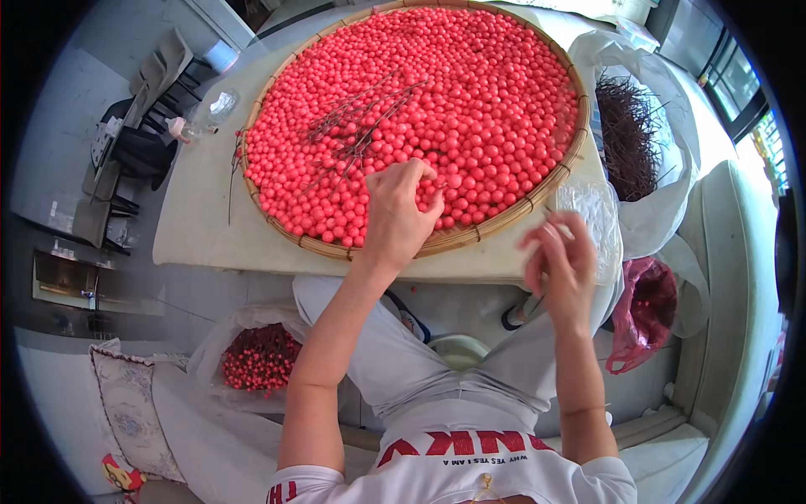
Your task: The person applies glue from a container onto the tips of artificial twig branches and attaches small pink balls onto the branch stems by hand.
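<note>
My left hand (398, 208) is over the near rim of a round woven bamboo tray (522, 208). Its thumb and forefinger are curled towards each other beside the berries; what they hold, if anything, is too small to make out. Round red artificial berries (470, 101) fill the tray. On top of them, just beyond my left hand, lie several thin dark branched stems (361, 126). Off the tray's near right side is my right hand (562, 256), its bent fingers smeared by motion. Close by it, a clear plastic packet (589, 210) rests on the table.
A cream-covered table (197, 197) bears the tray. At right, a white plastic bag (678, 126) holds a heap of dark bare stems (625, 139). Below it hangs a red bag (638, 323). By my left leg, another bag holds berry-tipped stems (260, 357). Chairs (172, 63) stand far left.
</note>
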The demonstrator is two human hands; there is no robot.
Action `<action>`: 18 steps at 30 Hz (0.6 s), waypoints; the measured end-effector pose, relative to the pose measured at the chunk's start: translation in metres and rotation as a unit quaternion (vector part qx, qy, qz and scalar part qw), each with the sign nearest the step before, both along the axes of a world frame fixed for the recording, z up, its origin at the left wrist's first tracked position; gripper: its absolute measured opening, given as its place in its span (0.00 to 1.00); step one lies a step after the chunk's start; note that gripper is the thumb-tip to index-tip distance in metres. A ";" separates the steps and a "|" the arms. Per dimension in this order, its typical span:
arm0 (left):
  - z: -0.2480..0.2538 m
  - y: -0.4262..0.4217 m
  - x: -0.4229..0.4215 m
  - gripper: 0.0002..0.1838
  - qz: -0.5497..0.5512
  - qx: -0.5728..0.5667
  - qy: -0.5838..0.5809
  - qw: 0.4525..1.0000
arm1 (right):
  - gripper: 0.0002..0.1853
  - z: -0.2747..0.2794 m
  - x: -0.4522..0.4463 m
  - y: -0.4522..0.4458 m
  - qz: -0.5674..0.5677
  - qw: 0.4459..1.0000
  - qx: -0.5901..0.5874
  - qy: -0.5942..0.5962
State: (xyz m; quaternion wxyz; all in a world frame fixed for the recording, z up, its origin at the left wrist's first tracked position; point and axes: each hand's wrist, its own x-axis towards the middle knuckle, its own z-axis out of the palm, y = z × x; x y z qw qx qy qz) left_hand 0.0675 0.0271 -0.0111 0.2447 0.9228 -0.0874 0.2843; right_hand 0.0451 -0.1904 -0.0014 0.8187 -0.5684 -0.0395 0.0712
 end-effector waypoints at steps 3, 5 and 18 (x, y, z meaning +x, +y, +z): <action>0.005 -0.007 -0.005 0.14 -0.004 0.001 -0.017 1.000 | 0.06 0.006 0.019 0.039 0.044 0.997 0.062 -0.025; 0.008 -0.007 -0.009 0.14 -0.004 0.001 -0.031 1.000 | 0.05 0.003 0.028 0.055 0.059 0.992 0.089 -0.060; 0.011 -0.001 -0.021 0.14 -0.030 -0.094 -0.022 0.995 | 0.04 -0.005 0.043 0.065 0.063 0.994 0.053 -0.076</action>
